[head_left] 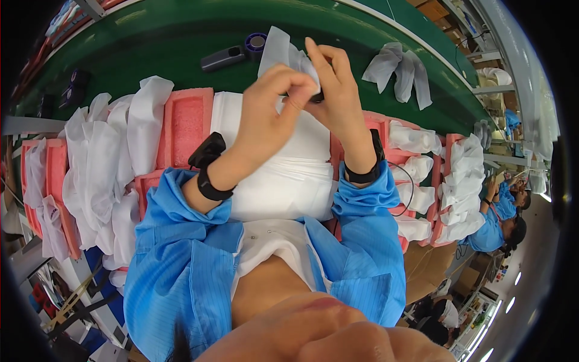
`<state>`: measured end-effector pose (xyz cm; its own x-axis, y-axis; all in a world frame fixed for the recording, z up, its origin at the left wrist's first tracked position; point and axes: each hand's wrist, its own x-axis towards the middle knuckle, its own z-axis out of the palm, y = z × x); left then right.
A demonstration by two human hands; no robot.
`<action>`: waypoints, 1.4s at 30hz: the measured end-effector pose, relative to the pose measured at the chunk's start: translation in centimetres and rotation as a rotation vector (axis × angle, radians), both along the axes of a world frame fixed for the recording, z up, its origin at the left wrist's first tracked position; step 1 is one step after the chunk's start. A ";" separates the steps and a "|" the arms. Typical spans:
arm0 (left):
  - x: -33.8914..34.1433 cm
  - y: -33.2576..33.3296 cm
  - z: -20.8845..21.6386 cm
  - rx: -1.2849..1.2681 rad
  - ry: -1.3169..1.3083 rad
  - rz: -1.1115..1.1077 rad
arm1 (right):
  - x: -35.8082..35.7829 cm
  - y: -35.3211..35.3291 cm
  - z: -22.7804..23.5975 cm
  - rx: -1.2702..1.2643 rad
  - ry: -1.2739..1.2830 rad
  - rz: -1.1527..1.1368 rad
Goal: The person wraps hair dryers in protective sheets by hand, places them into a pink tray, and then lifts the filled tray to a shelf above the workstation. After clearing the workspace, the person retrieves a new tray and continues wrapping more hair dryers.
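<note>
My left hand (274, 105) is closed in a pinch on the edge of a white translucent bag (278, 51), over the green table. Close beside it, my right hand (339, 90) grips a dark object (317, 96) partly covered by the bag; its index and middle fingers point up. Most of that object is hidden by my fingers and the bag, so its kind is not visible. Below both hands lies a stack of flat white bags (271, 187). Just beyond my left hand, a dark grey handheld device (223, 58) rests beside a round purple-rimmed part (256, 42).
Pink foam trays (188, 130) flank the stack, many holding white-wrapped items (96, 169). More wrapped items (464, 187) fill trays on the right. Loose white bags (398, 69) lie on the green table (344, 30). Dark devices (73, 87) stand far left. Co-workers in blue (488, 232) sit at right.
</note>
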<state>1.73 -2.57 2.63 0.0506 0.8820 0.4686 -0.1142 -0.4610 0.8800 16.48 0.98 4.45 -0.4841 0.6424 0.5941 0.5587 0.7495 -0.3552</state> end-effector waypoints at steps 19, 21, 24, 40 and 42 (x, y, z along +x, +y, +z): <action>-2.6 1.2 1.7 0.232 0.328 0.263 | -1.2 -2.5 0.7 -0.340 0.507 0.118; -4.1 1.5 2.2 0.134 0.159 0.101 | -0.6 -1.9 1.0 -0.350 0.491 0.138; -4.9 1.6 2.7 -0.059 -0.176 -0.229 | -0.1 -1.3 1.4 -0.366 0.459 0.174; -1.8 0.4 2.0 0.307 0.236 0.401 | -1.1 -1.2 -0.9 -0.033 0.013 -0.255; -2.4 0.5 1.7 0.372 0.360 0.504 | -1.3 -1.3 -0.9 -0.051 0.063 -0.279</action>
<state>-0.62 -2.08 4.35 -0.1125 0.6238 0.7735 0.4590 -0.6578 0.5972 15.19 -0.34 3.51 -0.2479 0.7756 0.5805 0.7162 0.5502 -0.4292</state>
